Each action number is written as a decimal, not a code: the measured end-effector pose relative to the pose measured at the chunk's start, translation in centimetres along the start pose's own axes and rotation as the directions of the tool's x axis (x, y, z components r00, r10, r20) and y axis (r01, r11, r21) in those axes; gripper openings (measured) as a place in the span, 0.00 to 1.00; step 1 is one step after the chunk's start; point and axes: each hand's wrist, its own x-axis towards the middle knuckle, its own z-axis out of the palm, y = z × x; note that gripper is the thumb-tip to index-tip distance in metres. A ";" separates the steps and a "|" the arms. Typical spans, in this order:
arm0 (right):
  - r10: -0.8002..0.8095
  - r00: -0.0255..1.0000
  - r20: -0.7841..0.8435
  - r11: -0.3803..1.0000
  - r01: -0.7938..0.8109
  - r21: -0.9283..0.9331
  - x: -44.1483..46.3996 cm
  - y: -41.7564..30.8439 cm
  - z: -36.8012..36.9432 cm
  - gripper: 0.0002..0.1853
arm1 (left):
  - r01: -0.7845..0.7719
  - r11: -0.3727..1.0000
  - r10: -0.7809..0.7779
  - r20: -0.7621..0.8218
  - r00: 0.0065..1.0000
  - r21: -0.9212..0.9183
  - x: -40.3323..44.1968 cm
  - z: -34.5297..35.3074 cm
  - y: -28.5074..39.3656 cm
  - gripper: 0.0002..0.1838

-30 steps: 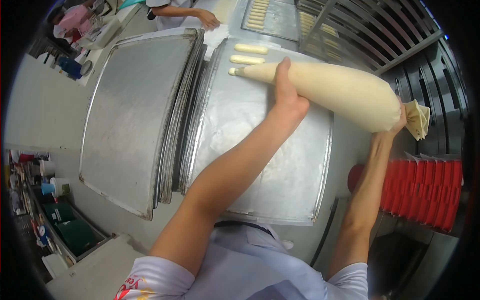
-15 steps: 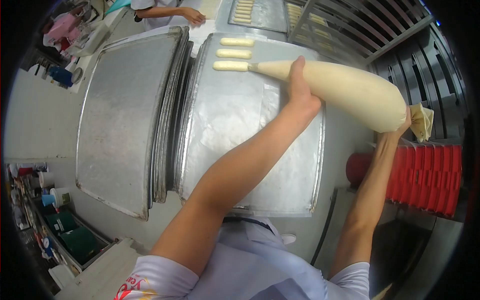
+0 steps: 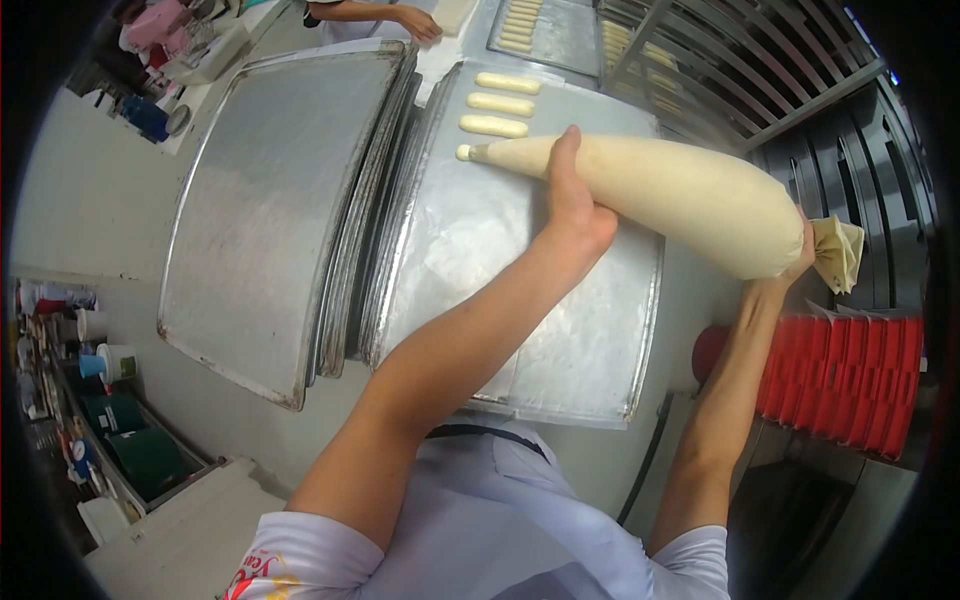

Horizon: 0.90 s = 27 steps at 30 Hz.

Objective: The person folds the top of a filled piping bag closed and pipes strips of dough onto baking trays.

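A large, full piping bag (image 3: 690, 195) lies slantwise across my two hands. My left hand (image 3: 578, 205) supports it from below near the narrow end, thumb up along its side. At the twisted rear end, my right hand (image 3: 797, 262) is wrapped round the neck, with loose cloth sticking out behind. The metal piping tip (image 3: 479, 153) points left, and a small blob of batter (image 3: 463, 153) sits at its mouth. Just beyond it, several piped batter strips (image 3: 494, 126) lie in a column on the lined baking tray (image 3: 470, 320).
A stack of metal trays (image 3: 270, 200) stands left of the work tray. Behind, another person's hand (image 3: 418, 24) rests near a pale sheet, beside a tray of piped strips (image 3: 550, 45). A metal rack (image 3: 760, 90) and red stacked crates (image 3: 840, 380) are at the right.
The third strip is now separate from the tip. The piping bag and both hands have shifted, bringing the tip to the left end of a new row, where a blob has appeared.
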 end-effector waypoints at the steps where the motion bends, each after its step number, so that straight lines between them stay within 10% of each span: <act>1: -0.078 0.995 -0.070 0.989 0.068 -0.128 -0.3 0.2 0.4 0.14 | 0.047 0.988 -0.051 -0.025 0.998 -0.144 -0.1 0.2 0.1 0.27; 5: -0.319 0.945 -0.068 0.825 0.241 -0.511 -0.6 0.2 -0.2 0.14 | 0.254 0.827 -0.333 -0.073 0.940 -0.501 -0.3 1.7 1.4 0.27; 10: -0.238 0.958 -0.159 0.892 0.151 -0.425 -0.8 -1.4 -3.0 0.13 | 0.423 0.640 -0.686 -0.229 0.691 -0.641 -0.1 5.7 4.8 0.26; 15: -0.139 0.984 -0.114 0.958 0.104 -0.269 0.5 -2.9 -9.1 0.13 | 0.416 0.609 -0.687 -0.186 0.703 -0.675 -1.0 7.3 3.7 0.26; 18: -0.235 0.963 -0.129 0.797 0.116 -0.593 -0.3 -3.1 -9.5 0.17 | 0.434 0.583 -0.679 -0.120 0.724 -0.686 -1.3 8.1 4.5 0.26; 21: -0.196 0.970 -0.142 0.911 0.126 -0.393 -4.4 -2.6 -8.6 0.23 | 0.421 0.617 -0.609 -0.064 0.790 -0.665 -1.5 10.0 6.0 0.26; 23: 0.020 0.943 0.333 0.870 -0.180 0.459 -5.2 0.3 -13.5 0.27 | 0.374 0.669 -0.538 -0.071 0.840 -0.643 -1.6 10.8 5.7 0.26; 26: 0.147 0.980 0.137 0.806 -0.199 0.557 -8.1 3.3 -10.9 0.26 | 0.017 0.995 -0.016 0.004 1.000 -0.098 -3.3 9.6 3.7 0.27; 27: 0.142 0.981 0.136 0.802 -0.194 0.564 -8.7 3.5 -9.7 0.26 | 0.075 0.996 -0.077 -0.025 0.997 -0.047 -3.2 8.9 3.3 0.28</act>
